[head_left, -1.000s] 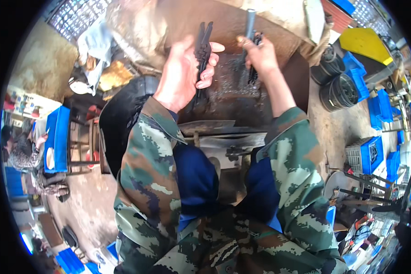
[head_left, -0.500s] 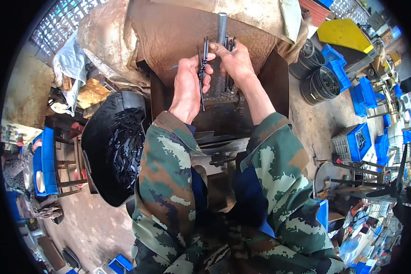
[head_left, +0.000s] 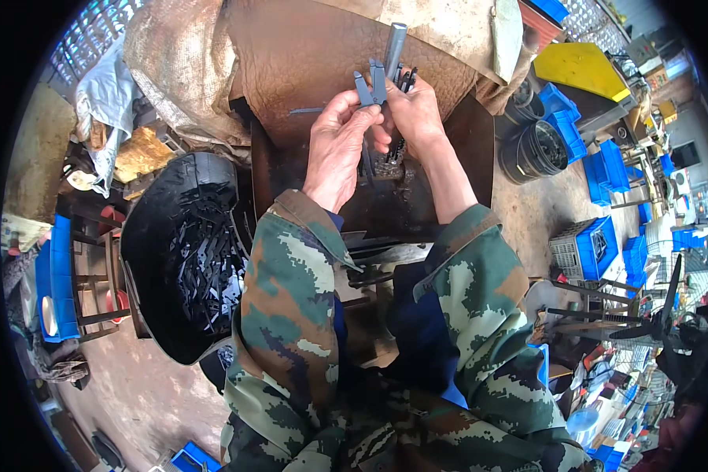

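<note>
My left hand [head_left: 341,149] is closed, thumb and fingers pinching a few flat, blade-shaped dark metal pieces [head_left: 377,82] that fan upward. My right hand [head_left: 418,116], just beside it, is closed around a bundle of thin dark metal strips [head_left: 406,81]. A grey metal rod [head_left: 395,49] rises behind the fingers; whether the right hand touches it I cannot tell. Beneath the hands is a dark metal box [head_left: 474,145] with a worn brown sheet [head_left: 291,63] at its far side. Another thin strip [head_left: 305,110] lies on that sheet, left of the fingers.
Left of my arms stands a black tub [head_left: 145,259] holding many dark metal pieces [head_left: 211,263]. At the right are black buckets [head_left: 531,153], blue bins [head_left: 606,169] and a light crate [head_left: 570,256]. A fan [head_left: 661,326] stands farther right.
The pieces in my left hand have turned from edge-on to showing their flat faces, fanned out. My left hand has moved in closer to the right. The rod now leans right.
</note>
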Action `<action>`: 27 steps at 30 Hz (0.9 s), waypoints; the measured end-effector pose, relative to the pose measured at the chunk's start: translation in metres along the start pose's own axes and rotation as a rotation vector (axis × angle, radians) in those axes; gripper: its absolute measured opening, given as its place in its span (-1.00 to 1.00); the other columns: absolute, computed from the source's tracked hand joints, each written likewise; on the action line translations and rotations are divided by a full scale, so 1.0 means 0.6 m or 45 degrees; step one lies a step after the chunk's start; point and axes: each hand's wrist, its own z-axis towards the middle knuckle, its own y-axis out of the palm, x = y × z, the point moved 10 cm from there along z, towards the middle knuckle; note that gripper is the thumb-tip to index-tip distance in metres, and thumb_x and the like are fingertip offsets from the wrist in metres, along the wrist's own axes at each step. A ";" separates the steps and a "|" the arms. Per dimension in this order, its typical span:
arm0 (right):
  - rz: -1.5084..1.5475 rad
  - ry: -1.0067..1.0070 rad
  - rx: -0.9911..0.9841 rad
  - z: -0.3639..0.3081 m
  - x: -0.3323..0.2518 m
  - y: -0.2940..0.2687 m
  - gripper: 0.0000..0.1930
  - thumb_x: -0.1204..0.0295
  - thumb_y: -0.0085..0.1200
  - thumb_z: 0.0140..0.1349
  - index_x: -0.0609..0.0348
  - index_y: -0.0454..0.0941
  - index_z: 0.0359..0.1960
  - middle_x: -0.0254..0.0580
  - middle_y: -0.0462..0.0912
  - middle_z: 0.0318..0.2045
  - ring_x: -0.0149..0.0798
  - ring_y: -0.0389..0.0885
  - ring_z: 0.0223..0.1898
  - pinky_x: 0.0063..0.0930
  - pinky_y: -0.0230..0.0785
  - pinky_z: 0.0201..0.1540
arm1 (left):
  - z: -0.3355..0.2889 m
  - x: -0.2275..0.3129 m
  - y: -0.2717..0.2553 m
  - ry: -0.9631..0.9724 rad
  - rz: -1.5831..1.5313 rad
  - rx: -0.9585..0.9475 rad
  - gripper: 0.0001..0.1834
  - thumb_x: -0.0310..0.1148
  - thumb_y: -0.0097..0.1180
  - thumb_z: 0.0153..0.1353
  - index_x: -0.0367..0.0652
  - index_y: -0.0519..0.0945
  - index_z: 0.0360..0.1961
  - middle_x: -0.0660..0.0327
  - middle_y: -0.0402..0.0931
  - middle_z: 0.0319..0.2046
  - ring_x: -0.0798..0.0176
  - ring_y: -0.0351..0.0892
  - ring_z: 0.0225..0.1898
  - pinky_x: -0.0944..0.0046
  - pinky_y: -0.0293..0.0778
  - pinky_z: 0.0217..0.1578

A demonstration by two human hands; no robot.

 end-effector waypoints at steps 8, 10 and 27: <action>-0.068 -0.057 0.015 0.005 -0.003 -0.021 -0.79 0.31 0.24 0.28 0.19 0.54 -0.28 -0.37 0.50 -0.68 -0.48 0.36 -0.75 -0.50 0.21 -0.70 | -0.013 0.014 0.016 0.018 -0.114 -0.028 -0.77 -0.44 0.18 0.31 -0.15 0.46 -0.05 0.18 0.53 -0.42 0.51 0.29 -0.71 0.47 0.14 -0.73; -0.048 -0.078 0.016 0.003 -0.007 -0.012 -0.78 0.30 0.25 0.27 0.19 0.54 -0.28 -0.36 0.49 -0.69 -0.47 0.36 -0.75 -0.49 0.22 -0.70 | -0.020 0.023 0.014 0.010 -0.067 -0.017 -0.76 -0.45 0.18 0.30 -0.16 0.46 -0.04 0.20 0.53 -0.44 0.53 0.24 -0.73 0.49 0.10 -0.74; -0.427 -0.306 -0.534 -0.224 -0.010 -0.047 -0.69 0.40 0.42 0.09 0.18 0.62 -0.16 -0.36 0.64 -0.36 -0.50 0.56 -0.38 -0.57 0.47 -0.30 | -0.036 0.058 -0.052 0.017 0.283 0.069 -0.73 -0.32 0.13 0.36 -0.29 0.55 -0.04 0.25 0.57 -0.52 0.61 0.08 -0.80 0.49 -0.06 -0.80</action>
